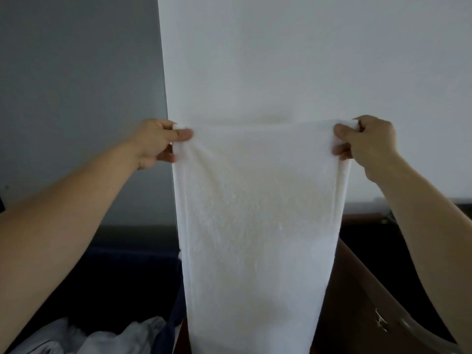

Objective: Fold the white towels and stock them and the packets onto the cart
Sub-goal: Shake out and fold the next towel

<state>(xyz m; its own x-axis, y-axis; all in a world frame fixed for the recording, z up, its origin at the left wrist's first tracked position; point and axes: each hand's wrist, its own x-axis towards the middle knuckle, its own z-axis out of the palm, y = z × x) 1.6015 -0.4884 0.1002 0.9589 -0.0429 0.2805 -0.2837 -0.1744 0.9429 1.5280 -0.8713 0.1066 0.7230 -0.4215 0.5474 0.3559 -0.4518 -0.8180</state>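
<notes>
Head view: a person holds a white towel (258, 213) up in front of a pale wall (281, 60), both arms reaching forward.
Left grip: the left hand (155, 143) pinches the towel's top left corner, thumb in front and fingers curled behind the cloth.
Right grip: the right hand (370, 144) is clamped on the top right corner in the same way.
Towel position: in the air between the two hands, its top edge pulled nearly level from one grip to the other.
Long axis: vertical; the towel hangs straight down from the grips, and its lower end runs off the bottom of the frame.
Nearer hand: neither; both sit at about the same height and reach, one at each corner.
Likely step: the towel looks spread for a fold, which would turn on bringing the two top corners together across its width.
Below: a heap of pale cloth (102, 338) lies low on the left; a dark wooden cabinet (357, 290) stands on the right.
Missing: the cart and the packets are not in view.
</notes>
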